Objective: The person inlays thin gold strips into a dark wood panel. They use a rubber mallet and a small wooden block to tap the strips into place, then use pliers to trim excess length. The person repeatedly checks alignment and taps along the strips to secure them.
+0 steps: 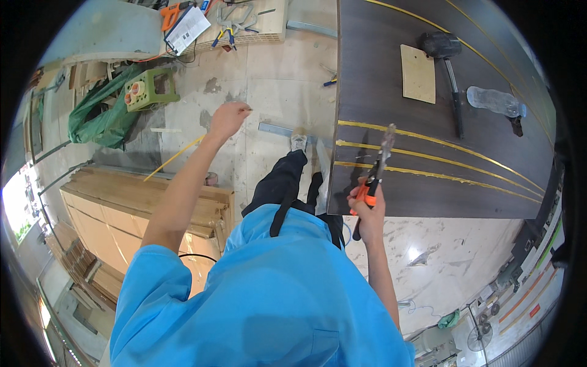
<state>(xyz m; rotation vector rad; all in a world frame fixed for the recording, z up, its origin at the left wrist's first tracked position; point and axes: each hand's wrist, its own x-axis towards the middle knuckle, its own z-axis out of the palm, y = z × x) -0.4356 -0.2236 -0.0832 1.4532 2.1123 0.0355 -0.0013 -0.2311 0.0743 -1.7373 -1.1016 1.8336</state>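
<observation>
My right hand (370, 211) is wrapped round the orange and black handles of a pair of pliers (385, 150). Their metal jaws point away from me, over the near left part of a dark brown board (379, 73). Thin gold strips (428, 138) run across that board beneath the pliers. Out to the left, above the floor, my left hand (228, 121) is closed with its fingertips pinched together. A tiny dark bit shows at those fingertips, too small to name.
On the board lie a black rubber mallet (452, 79), a beige rectangular piece (418, 73) and a clear plastic bottle (495, 101). Stacked wooden panels (134, 196) stand at left. Beyond are a green stool (156, 90), a green sheet (104, 116) and a bench (269, 24) with tools.
</observation>
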